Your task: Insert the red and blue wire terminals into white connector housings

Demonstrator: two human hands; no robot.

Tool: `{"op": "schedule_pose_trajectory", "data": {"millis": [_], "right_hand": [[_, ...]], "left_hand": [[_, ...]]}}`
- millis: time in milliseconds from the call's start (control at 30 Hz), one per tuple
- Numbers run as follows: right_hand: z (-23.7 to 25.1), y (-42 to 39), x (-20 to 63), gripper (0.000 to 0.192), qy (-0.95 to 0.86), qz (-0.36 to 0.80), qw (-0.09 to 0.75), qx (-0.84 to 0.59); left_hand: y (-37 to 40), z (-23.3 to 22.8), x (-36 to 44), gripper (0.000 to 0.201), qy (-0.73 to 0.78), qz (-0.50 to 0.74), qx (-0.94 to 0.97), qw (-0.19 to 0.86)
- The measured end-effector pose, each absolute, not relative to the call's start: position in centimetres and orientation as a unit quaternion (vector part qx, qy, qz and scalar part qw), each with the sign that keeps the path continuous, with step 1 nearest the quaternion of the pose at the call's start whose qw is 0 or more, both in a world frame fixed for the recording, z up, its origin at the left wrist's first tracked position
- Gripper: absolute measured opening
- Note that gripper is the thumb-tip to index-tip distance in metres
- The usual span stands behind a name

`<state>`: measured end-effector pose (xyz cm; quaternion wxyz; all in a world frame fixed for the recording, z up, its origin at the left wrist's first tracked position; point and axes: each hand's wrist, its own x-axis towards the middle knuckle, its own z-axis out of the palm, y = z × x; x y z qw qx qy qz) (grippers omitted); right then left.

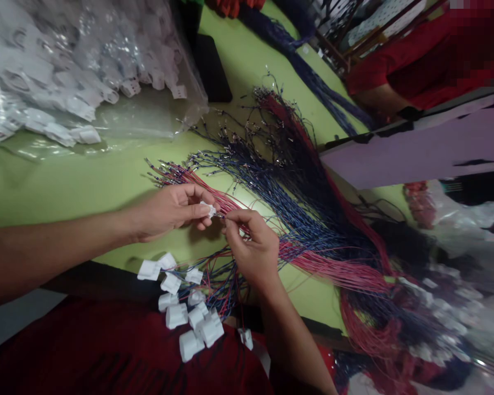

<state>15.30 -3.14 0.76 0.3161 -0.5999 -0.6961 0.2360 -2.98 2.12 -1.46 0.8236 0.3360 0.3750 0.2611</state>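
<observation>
Between the thumb and fingers of my left hand [181,211] is a small white plastic connector [208,208]. My right hand [253,241] pinches the terminal end of a thin wire [221,215] right at the connector's side; whether the tip is inside cannot be made out. Under and behind both hands lie bundles of red wires [313,262] and blue wires [288,211] with metal terminals at their ends. Below my hands, several white connectors [177,316] on red and blue wires hang over the table's front edge.
A clear plastic bag [144,115] full of white connectors lies at the upper left of the green table [123,186]. Dark blue wire [304,71] stretches across the back. A purple panel [415,148] stands at the right, with a person in a red sleeve [395,66] beyond it.
</observation>
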Motion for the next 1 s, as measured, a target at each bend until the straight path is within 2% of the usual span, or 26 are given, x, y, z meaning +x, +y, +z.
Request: {"op": "schedule_pose_trajectory", "data": {"millis": [400,533,567,633,700,767,900,1000], "right_hand": [[0.2,-3.7,14.4,0.014,-0.720,0.190,0.285,-0.603],[0.9,-2.0,16.3,0.016,-0.718,0.254,0.266,-0.591],[0.9,-1.1,17.1,0.017,-0.708,0.239,0.267,-0.609],[0.4,1.1,18.9,0.015,-0.689,0.135,0.257,-0.664],[-0.5,2.9,20.6,0.013,-0.709,0.058,0.200,-0.674],[-1.2,3.8,22.1,0.014,-0.731,0.034,0.183,-0.656],[-0.2,3.0,23.6,0.007,-0.662,0.080,0.325,-0.671],[2.4,1.7,22.3,0.005,-0.626,0.121,0.370,-0.675]], "left_hand": [[1.7,-1.3,-2.7,0.013,0.383,0.270,0.382,0.796],[1.7,-1.0,-2.8,0.016,0.391,0.261,0.403,0.785],[1.7,-0.9,-2.8,0.016,0.393,0.250,0.416,0.781],[1.8,-0.8,-3.0,0.017,0.389,0.230,0.441,0.776],[1.9,-0.8,-3.0,0.016,0.378,0.222,0.448,0.779],[2.0,-0.9,-3.0,0.016,0.372,0.226,0.441,0.785],[2.3,-1.0,-3.0,0.012,0.369,0.225,0.426,0.795],[2.4,-0.9,-2.9,0.017,0.379,0.222,0.410,0.799]]}}
